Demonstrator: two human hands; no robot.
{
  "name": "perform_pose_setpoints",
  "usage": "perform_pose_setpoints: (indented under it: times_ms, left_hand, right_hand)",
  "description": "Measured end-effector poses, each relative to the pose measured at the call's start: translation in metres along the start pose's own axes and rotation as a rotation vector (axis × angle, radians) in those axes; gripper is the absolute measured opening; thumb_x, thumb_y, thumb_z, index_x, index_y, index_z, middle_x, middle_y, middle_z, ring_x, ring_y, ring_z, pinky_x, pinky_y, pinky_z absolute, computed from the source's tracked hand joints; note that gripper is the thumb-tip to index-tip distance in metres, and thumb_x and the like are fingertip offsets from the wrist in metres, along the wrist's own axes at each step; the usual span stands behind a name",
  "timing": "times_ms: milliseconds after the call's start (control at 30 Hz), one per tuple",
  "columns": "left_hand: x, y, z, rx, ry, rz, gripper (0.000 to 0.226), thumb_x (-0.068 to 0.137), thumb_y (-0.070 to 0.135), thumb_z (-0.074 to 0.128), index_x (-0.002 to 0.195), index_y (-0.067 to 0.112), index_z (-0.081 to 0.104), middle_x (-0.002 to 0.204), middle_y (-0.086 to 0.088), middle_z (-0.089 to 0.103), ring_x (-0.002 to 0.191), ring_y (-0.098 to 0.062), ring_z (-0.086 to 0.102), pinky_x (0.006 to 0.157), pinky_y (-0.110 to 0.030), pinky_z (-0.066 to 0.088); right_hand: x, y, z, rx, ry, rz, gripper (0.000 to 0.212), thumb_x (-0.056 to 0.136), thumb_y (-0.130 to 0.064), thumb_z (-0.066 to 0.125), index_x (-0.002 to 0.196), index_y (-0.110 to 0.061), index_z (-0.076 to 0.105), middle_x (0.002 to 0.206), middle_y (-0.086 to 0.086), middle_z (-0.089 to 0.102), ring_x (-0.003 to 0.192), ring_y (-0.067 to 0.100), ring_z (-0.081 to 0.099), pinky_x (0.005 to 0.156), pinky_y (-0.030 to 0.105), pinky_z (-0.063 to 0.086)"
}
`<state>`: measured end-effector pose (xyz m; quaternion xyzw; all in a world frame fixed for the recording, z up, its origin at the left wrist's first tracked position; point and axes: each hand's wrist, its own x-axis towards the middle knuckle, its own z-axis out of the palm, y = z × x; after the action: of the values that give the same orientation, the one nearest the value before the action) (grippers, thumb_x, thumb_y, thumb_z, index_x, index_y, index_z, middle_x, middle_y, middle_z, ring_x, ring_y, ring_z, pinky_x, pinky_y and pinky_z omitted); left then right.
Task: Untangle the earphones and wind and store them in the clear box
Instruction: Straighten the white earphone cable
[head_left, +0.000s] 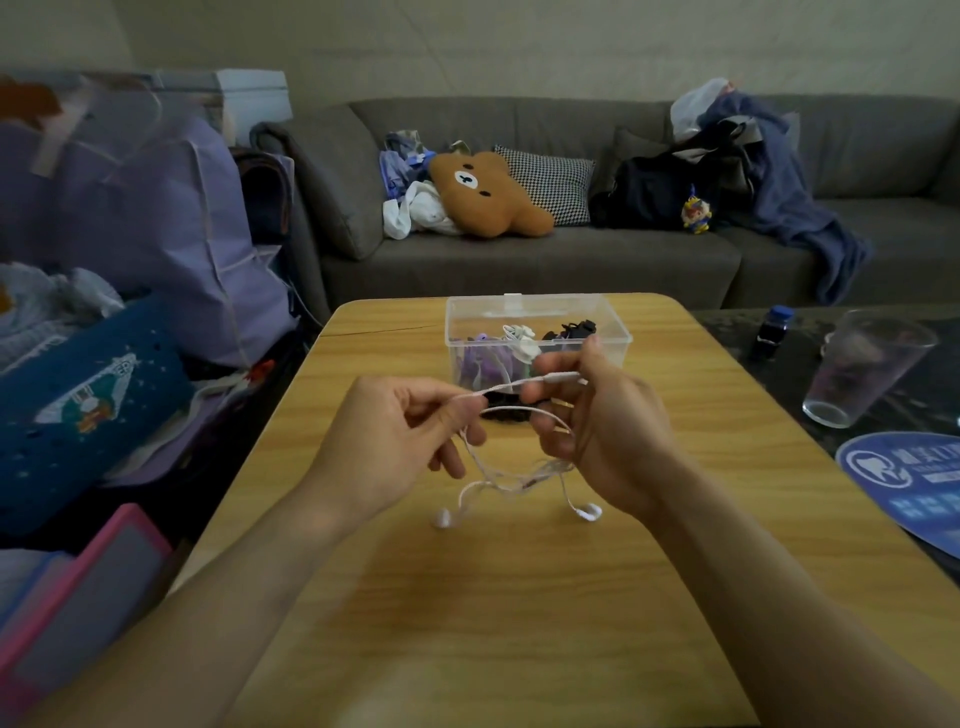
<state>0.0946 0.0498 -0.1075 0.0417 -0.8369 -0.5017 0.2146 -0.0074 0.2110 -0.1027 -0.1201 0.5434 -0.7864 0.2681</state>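
Observation:
White wired earphones (511, 475) hang tangled between my hands above the wooden table (519, 597). My left hand (400, 441) pinches the cord between thumb and forefinger. My right hand (597, 421) grips the cord near its inline remote, with loops passing around its fingers. Both earbuds dangle down to the table surface below the knot. Behind my hands stands the clear box (537, 332), open on top, holding purple, white and black earphones. A dark bundle of cord (506, 402) lies on the table just in front of the box, partly hidden by my fingers.
To the right stand a clear plastic cup (862, 369), a small dark bottle with a blue cap (774, 332) and a blue round fan (914, 483). Bags and a blue cushion (88, 410) crowd the left. A grey sofa (519, 260) is behind.

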Motion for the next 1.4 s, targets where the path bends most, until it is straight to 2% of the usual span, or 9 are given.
perform_pose_setpoints:
  times_ms: [167, 333, 433, 600, 800, 1067, 1167, 1267, 1400]
  left_hand:
    - [0.005, -0.008, -0.004, -0.036, 0.221, -0.022, 0.017, 0.097, 0.02, 0.059, 0.091, 0.012, 0.072, 0.075, 0.0, 0.076, 0.059, -0.018, 0.071, 0.053, -0.026, 0.052]
    - [0.019, -0.015, -0.024, -0.613, 0.445, -0.252, 0.028, 0.107, 0.019, 0.039, 0.087, 0.011, 0.057, 0.063, -0.003, 0.065, 0.065, -0.02, 0.07, 0.072, -0.035, 0.057]
    - [0.023, -0.023, -0.04, -0.798, 0.493, -0.307, 0.028, 0.107, 0.023, 0.039, 0.085, 0.015, 0.054, 0.056, 0.003, 0.044, 0.044, -0.013, 0.048, 0.055, -0.03, 0.048]
    - [0.02, -0.033, -0.054, -0.579, 0.509, -0.337, 0.023, 0.105, 0.018, 0.04, 0.089, 0.015, 0.056, 0.059, 0.002, 0.04, 0.039, -0.008, 0.03, 0.04, -0.022, 0.023]
    - [0.01, -0.03, -0.054, -0.374, 0.198, -0.329, 0.027, 0.105, 0.017, 0.04, 0.11, 0.007, 0.065, 0.082, -0.01, 0.065, 0.057, -0.018, 0.055, 0.053, -0.03, 0.043]
    - [0.001, 0.001, -0.036, -0.502, -0.272, -0.235, 0.026, 0.09, 0.02, 0.055, 0.104, 0.003, 0.068, 0.067, -0.009, 0.055, 0.043, -0.017, 0.04, 0.045, -0.025, 0.034]
    - [-0.002, 0.007, -0.036, -0.19, -0.151, -0.104, 0.026, 0.092, 0.027, 0.059, 0.099, 0.005, 0.07, 0.059, -0.008, 0.054, 0.038, -0.014, 0.038, 0.039, -0.021, 0.03]
    - [-0.001, 0.003, -0.037, 0.115, 0.062, -0.036, 0.024, 0.084, 0.04, 0.069, 0.087, 0.017, 0.071, 0.058, -0.008, 0.063, 0.046, -0.008, 0.051, 0.045, -0.015, 0.04]
    - [0.0, -0.011, -0.037, 0.292, -0.036, -0.121, 0.015, 0.091, 0.031, 0.068, 0.084, 0.018, 0.067, 0.063, -0.004, 0.069, 0.047, -0.013, 0.06, 0.048, -0.025, 0.051]
  right_hand:
    - [0.001, 0.001, -0.004, -0.001, -0.085, 0.058, 0.05, 0.107, -0.044, 0.036, 0.1, 0.0, 0.059, 0.055, -0.002, 0.03, 0.04, 0.009, 0.025, 0.037, 0.022, 0.02]
    - [-0.001, -0.003, -0.013, -0.341, -0.121, 0.017, 0.031, 0.099, -0.031, 0.059, 0.109, -0.002, 0.064, 0.055, -0.004, 0.032, 0.044, 0.01, 0.024, 0.04, 0.022, 0.019]
    - [-0.001, -0.008, -0.016, -0.725, 0.02, -0.067, 0.031, 0.093, -0.041, 0.065, 0.098, -0.01, 0.068, 0.062, -0.008, 0.052, 0.053, 0.007, 0.044, 0.052, 0.021, 0.032]
    - [0.004, -0.02, -0.034, -1.098, 0.364, -0.197, 0.039, 0.094, -0.054, 0.059, 0.087, -0.016, 0.064, 0.073, -0.002, 0.061, 0.062, 0.007, 0.055, 0.05, 0.021, 0.038]
    - [0.012, -0.011, -0.038, -1.418, 0.504, -0.322, 0.027, 0.097, -0.04, 0.059, 0.115, -0.02, 0.061, 0.097, 0.0, 0.066, 0.087, 0.016, 0.062, 0.079, 0.033, 0.054]
    - [-0.001, 0.046, 0.028, -1.11, -0.266, -0.524, 0.059, 0.088, -0.03, 0.073, 0.14, -0.024, 0.047, 0.135, -0.008, 0.055, 0.125, 0.006, 0.052, 0.108, 0.028, 0.044]
    - [-0.003, 0.037, 0.035, -0.795, -0.257, -0.432, 0.018, 0.098, -0.031, 0.062, 0.105, -0.014, 0.064, 0.091, 0.001, 0.075, 0.088, 0.01, 0.071, 0.09, 0.042, 0.058]
    - [-0.002, 0.022, 0.033, -0.317, -0.195, -0.296, 0.026, 0.103, -0.019, 0.052, 0.08, -0.005, 0.055, 0.053, 0.002, 0.056, 0.052, 0.021, 0.059, 0.075, 0.044, 0.06]
    - [-0.003, 0.004, 0.026, -0.003, -0.272, -0.112, 0.03, 0.101, -0.025, 0.052, 0.072, -0.015, 0.053, 0.055, -0.003, 0.023, 0.044, 0.01, 0.021, 0.041, 0.024, 0.023]
